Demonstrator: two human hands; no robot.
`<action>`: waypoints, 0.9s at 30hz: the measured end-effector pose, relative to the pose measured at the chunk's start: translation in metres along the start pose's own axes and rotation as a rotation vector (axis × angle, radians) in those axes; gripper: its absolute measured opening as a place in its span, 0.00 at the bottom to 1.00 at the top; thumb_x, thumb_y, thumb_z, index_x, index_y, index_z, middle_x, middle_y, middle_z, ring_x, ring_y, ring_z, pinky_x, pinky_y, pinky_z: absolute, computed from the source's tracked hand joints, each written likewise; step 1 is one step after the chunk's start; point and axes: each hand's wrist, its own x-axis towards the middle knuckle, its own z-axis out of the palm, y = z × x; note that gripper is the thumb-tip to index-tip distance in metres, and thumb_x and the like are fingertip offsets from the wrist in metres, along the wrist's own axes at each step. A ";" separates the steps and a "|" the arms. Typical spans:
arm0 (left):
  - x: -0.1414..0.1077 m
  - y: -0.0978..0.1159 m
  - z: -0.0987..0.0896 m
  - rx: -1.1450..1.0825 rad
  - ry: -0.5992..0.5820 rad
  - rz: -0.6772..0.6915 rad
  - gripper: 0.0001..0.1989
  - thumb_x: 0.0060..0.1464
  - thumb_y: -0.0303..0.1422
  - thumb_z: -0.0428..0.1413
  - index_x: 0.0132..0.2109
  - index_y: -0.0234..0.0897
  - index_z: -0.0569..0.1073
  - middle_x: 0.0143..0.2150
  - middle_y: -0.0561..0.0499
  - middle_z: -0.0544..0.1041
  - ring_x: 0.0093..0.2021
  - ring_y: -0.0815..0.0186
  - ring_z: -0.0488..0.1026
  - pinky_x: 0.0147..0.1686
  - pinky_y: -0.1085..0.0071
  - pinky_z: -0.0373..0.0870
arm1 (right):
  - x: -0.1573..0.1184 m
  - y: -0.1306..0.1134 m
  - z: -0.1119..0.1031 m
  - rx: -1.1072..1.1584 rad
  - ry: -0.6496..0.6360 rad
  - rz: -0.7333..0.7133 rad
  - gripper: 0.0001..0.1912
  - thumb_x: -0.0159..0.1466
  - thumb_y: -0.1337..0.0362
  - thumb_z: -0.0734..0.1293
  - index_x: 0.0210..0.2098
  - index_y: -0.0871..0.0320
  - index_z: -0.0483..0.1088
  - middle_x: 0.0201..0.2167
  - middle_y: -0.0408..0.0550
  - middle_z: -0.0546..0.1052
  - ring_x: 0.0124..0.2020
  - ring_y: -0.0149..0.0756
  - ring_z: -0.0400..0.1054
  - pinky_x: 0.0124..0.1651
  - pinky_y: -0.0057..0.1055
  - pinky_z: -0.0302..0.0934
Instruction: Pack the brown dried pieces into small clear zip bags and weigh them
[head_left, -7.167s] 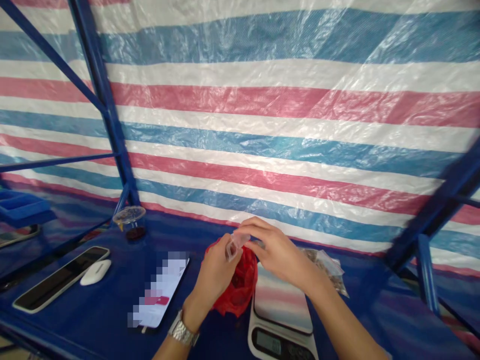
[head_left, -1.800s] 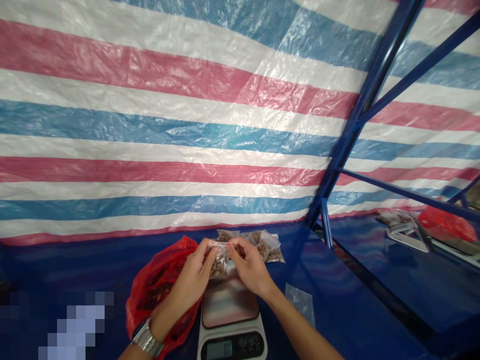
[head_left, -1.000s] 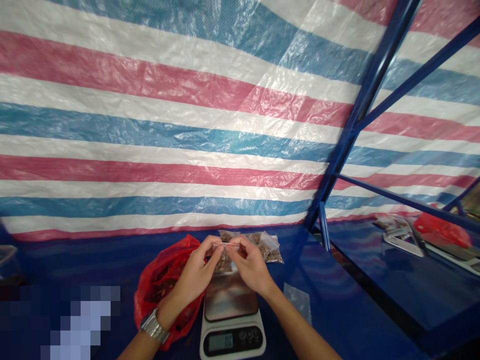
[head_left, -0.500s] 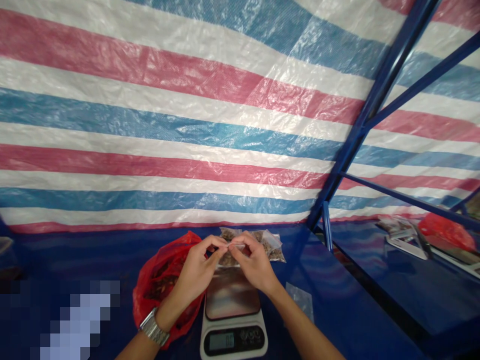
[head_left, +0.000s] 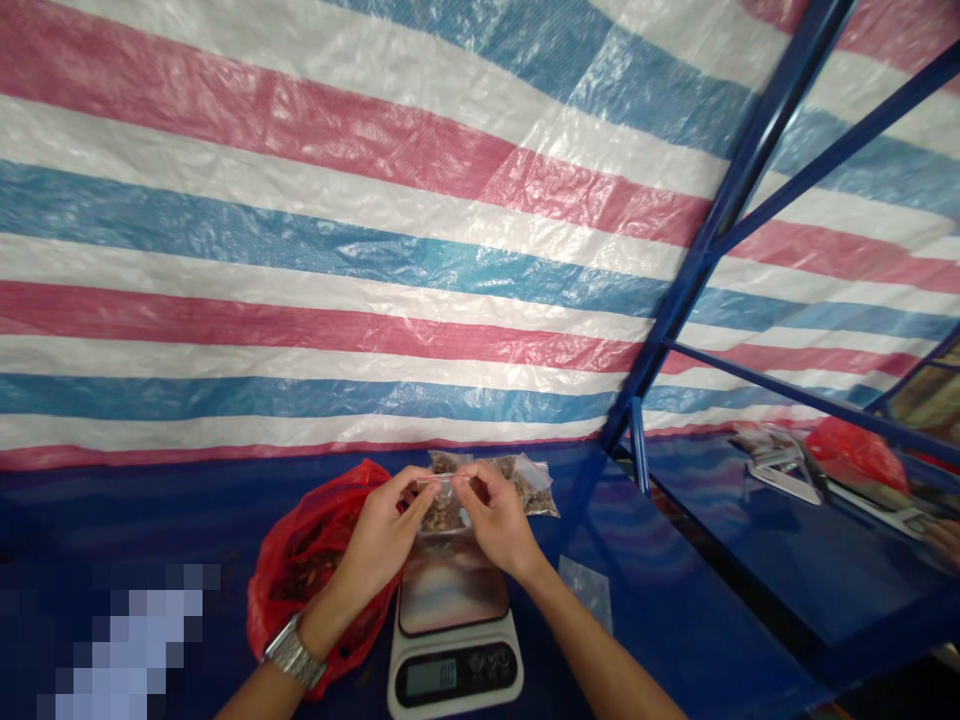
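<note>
A small clear bag with brown bits inside hangs between my two hands above the far edge of the scale. My left hand pinches the bag's top edge on the left; my right hand pinches it on the right. The scale has a metal plate and a lit display. Left of it lies an open red plastic bag with dark brown pieces inside, partly behind my left forearm. More filled clear bags lie just beyond my right hand.
An empty-looking clear bag lies right of the scale on the blue table. Blue metal bars rise at the right. Beyond them are another red bag and a white-edged device. A striped sheet hangs behind.
My hands have moved slightly apart along the bag's top edge, and more of the filled bag shows between them. The whole view has shifted a little, moving things leftward.
</note>
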 end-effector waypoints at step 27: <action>0.000 0.004 0.003 -0.108 0.032 -0.017 0.14 0.63 0.44 0.58 0.42 0.38 0.80 0.43 0.48 0.83 0.44 0.59 0.78 0.48 0.67 0.72 | -0.002 0.003 0.003 0.040 -0.029 0.022 0.15 0.70 0.50 0.66 0.41 0.57 0.74 0.35 0.44 0.74 0.34 0.35 0.63 0.40 0.31 0.58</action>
